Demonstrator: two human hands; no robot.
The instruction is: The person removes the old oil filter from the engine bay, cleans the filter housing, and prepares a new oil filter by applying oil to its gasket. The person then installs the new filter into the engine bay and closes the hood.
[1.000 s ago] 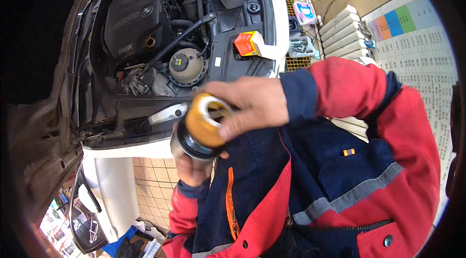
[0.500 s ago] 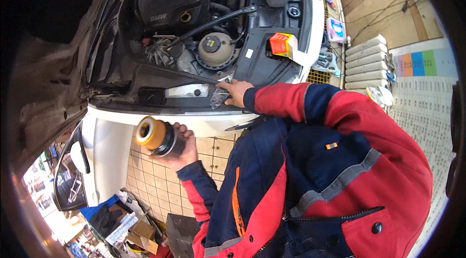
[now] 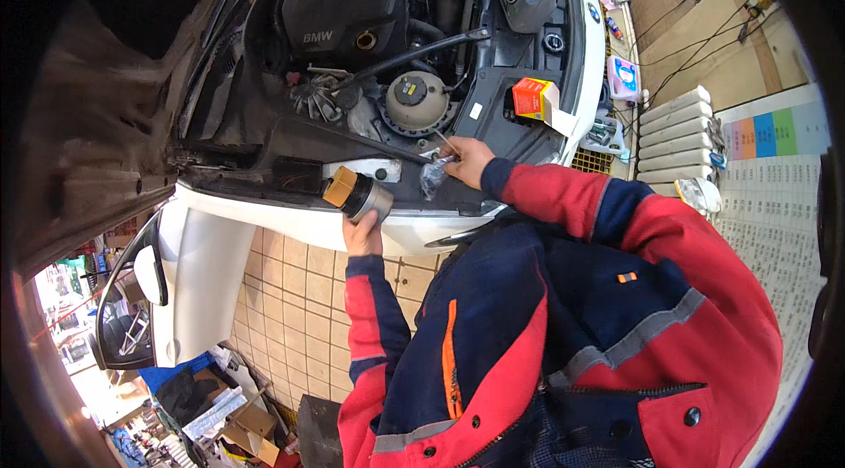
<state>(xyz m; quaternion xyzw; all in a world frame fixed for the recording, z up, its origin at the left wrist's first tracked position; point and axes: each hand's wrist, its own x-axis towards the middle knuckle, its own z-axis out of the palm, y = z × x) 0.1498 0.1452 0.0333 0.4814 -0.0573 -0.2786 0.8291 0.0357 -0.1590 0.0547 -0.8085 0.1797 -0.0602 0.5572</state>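
Observation:
My left hand (image 3: pixel 362 235) is closed around an oil filter held over the white car's near fender. The filter's orange-yellow element (image 3: pixel 340 187) points away to the left; behind it come a black cap (image 3: pixel 359 198) and a silvery cylinder-shaped part (image 3: pixel 378 202). With bent fingers my right hand (image 3: pixel 470 162) pinches a small crumpled clear plastic bag (image 3: pixel 432 177) above the engine bay's near edge. A thin light strip shows by its fingertips; whether it is held too, I cannot tell. An opened red and yellow cardboard box (image 3: pixel 531 98) rests on the black panel beyond.
A black engine cover (image 3: pixel 339 6) with a round oil filler opening (image 3: pixel 366 40) lies at the far side. Nearer are a round reservoir (image 3: pixel 414 103) and a black strut bar (image 3: pixel 422 50). The raised hood (image 3: pixel 88 142) fills the left, above an opened door (image 3: pixel 207 279).
My left hand has brought the filter rightward and up, from beside the fender to over its edge. The whole view has shifted a little; my right hand still holds the bag.

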